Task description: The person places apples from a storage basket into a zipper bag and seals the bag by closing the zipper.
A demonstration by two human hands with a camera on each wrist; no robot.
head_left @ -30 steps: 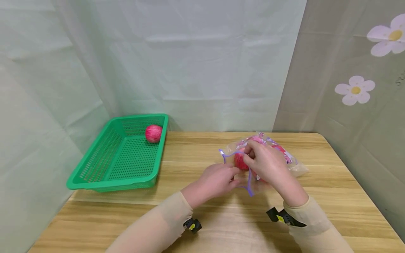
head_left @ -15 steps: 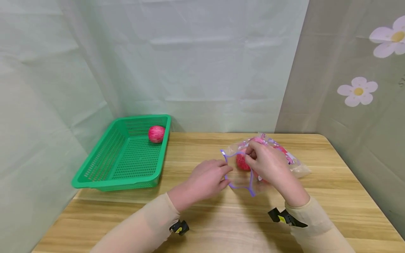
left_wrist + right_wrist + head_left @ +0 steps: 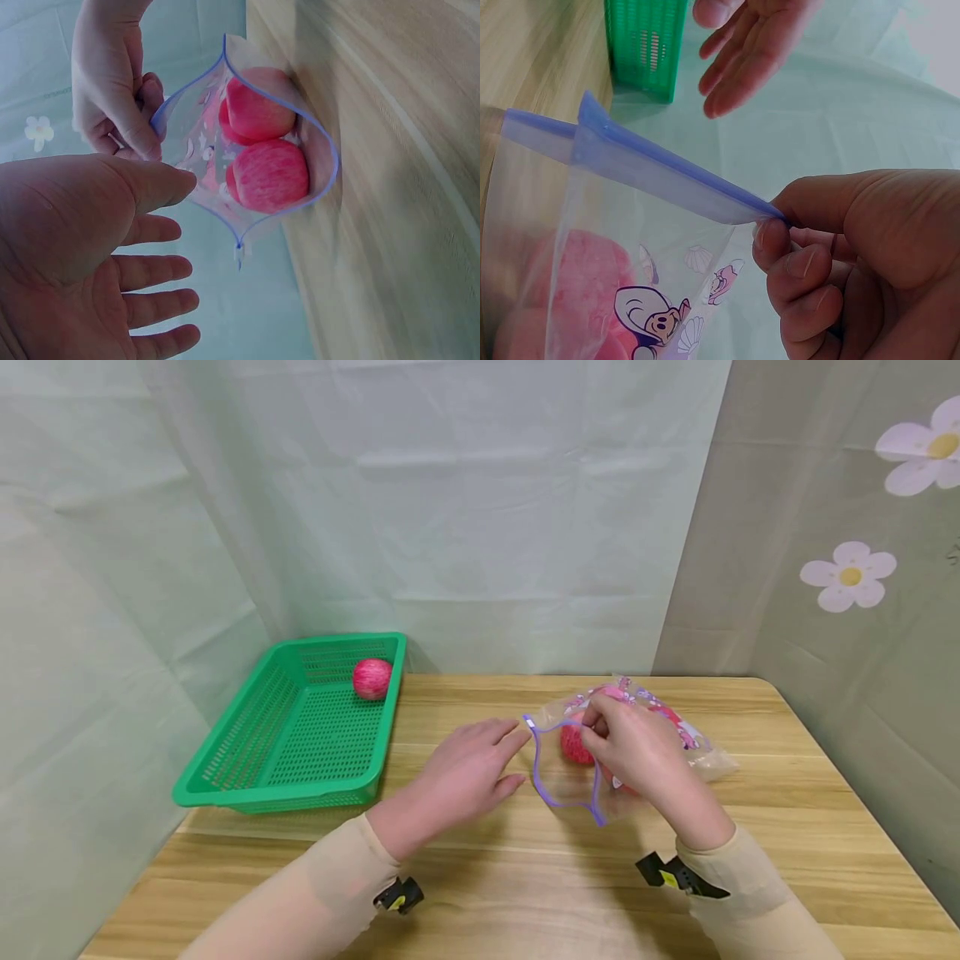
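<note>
1. Your left hand (image 3: pixel 461 772) is loose, fingers spread and holding nothing. The top edge cuts it off in the right wrist view, where a gap separates it from the bag.
2. Your right hand (image 3: pixel 636 743) pinches the bag's purple edge (image 3: pixel 675 172) between thumb and forefinger. In the head view the back of this hand hides the middle of the bag; in the left wrist view its wrist runs out of the picture.
3. The bag (image 3: pixel 641 232) lies on its side between your hands and beyond, mostly under and past your right hand. Its gaping mouth faces your left fingertips, which are near one corner.
4. Inside, two apples (image 3: pixel 270 176) show side by side through the mouth. More red shows behind them, but printed film and the apples themselves cover it, so you cannot count what is there.
5. Further left, well apart from the bag, stands the green basket (image 3: pixel 322 735). One red apple (image 3: pixel 372 679) sits in its far right corner, its right side partly behind the rim. The right wrist view catches only a cropped piece of the basket.
6. Everything rests on the wooden table (image 3: pixel 525 893).
</note>
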